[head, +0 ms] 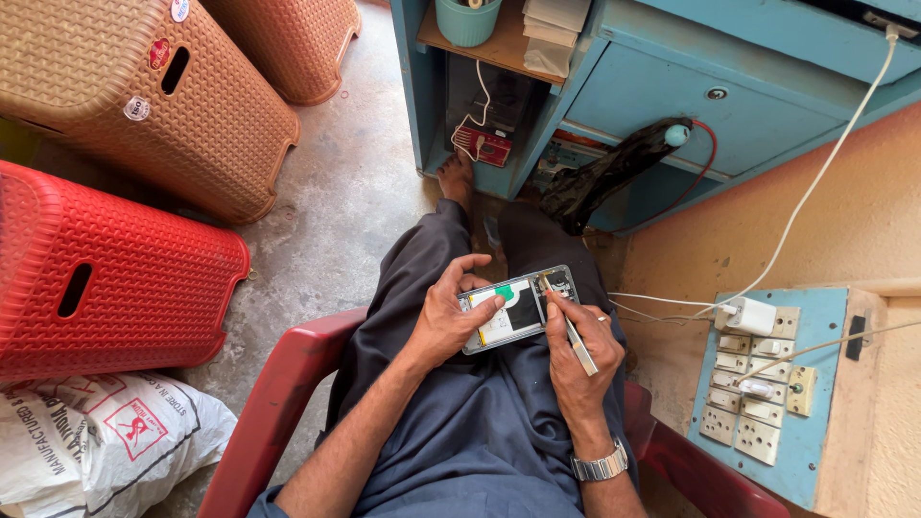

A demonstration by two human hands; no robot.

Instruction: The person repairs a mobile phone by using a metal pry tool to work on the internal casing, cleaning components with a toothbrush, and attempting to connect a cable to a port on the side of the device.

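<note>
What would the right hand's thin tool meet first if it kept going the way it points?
The right hand aims its thin tool up and leftward, tip already at the opened phone that the left hand steadies. It would likely meet the phone's exposed insides near the top end first.

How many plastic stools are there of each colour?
Red stool: 1
Tan stool: 1
Orange-brown stool: 1
Total: 3
</note>
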